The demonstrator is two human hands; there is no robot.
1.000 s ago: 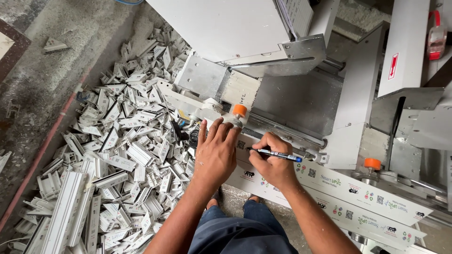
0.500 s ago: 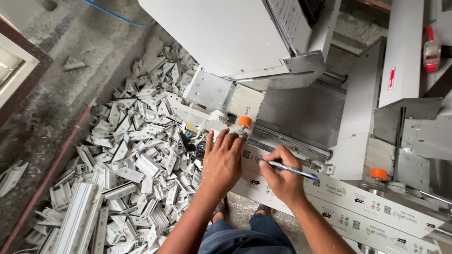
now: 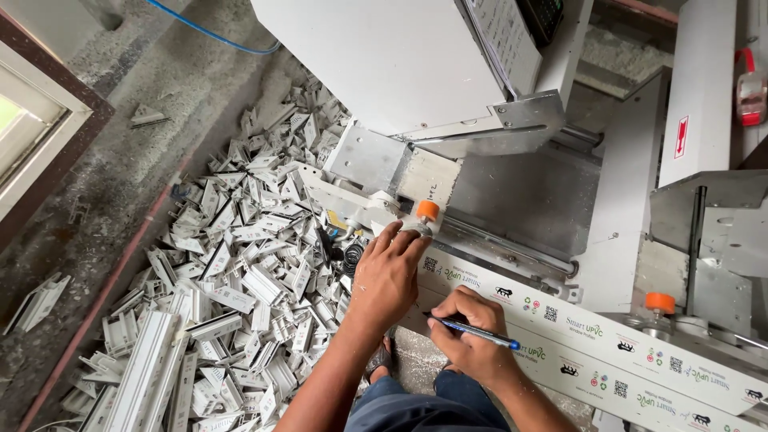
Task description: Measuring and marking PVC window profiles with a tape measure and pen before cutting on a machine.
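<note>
Seemingly a marking step is in hand on the one head view: the person's right hand (image 3: 468, 340) is curled closed round a blue pen (image 3: 478, 333), its tip resting low on the near face of a long white window profile (image 3: 576, 340) that lies across the bed of a cutting machine (image 3: 512, 192) and runs off toward the lower right. The left hand (image 3: 386, 276) lies flat on the same profile's left end, fingers (image 3: 394, 238) stretched out and gripping nothing, their tips reaching up beside an orange-capped clamp knob (image 3: 428, 210). A second orange knob (image 3: 661, 303) sits farther right along the bed, well apart from both hands. Above the hands hangs the machine's big white housing (image 3: 384, 56), with a grey metal guard plate (image 3: 512, 128) at its lower edge. To the left, the floor (image 3: 120, 168) carries a thick heap of white profile offcuts (image 3: 240, 272), a blue cable (image 3: 208, 34) trailing at the top, and a brown-framed opening (image 3: 48, 136) at the far left. Judging from the pen's place, the mark wants a steady profile, so the flat hand should keep pressing down.
</note>
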